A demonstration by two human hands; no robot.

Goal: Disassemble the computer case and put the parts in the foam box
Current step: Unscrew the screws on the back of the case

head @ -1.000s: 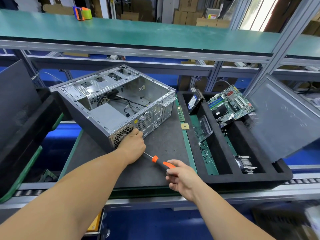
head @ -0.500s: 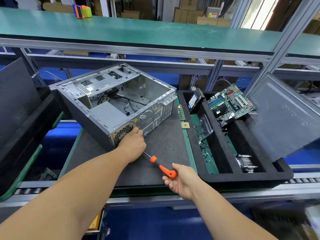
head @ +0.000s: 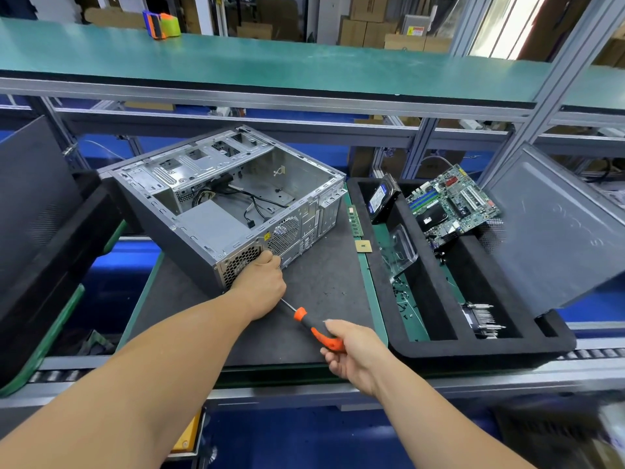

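The open grey computer case point(head: 216, 198) lies on its side on the dark mat, with loose cables inside. My left hand point(head: 260, 286) sits curled against its rear panel beside the power supply grille; the fingertips are hidden. An orange-and-black screwdriver point(head: 309, 324) points at that corner, and its shaft disappears under my left hand. My right hand point(head: 355, 353) grips the handle. To the right, the black foam box point(head: 473, 353) holds a motherboard point(head: 453, 201), a hard drive point(head: 380, 198) and a heatsink point(head: 482, 319).
A RAM stick point(head: 354, 220) and a CPU point(head: 363, 246) lie on the mat between case and box. The grey side panel point(head: 558, 231) leans against the box's right side. Another black foam box point(head: 33, 214) stands at the left. A green shelf runs overhead.
My right hand went from reaching for the screwdriver handle to gripping it, and the handle swung slightly toward me. My left hand stayed at the case's rear corner.
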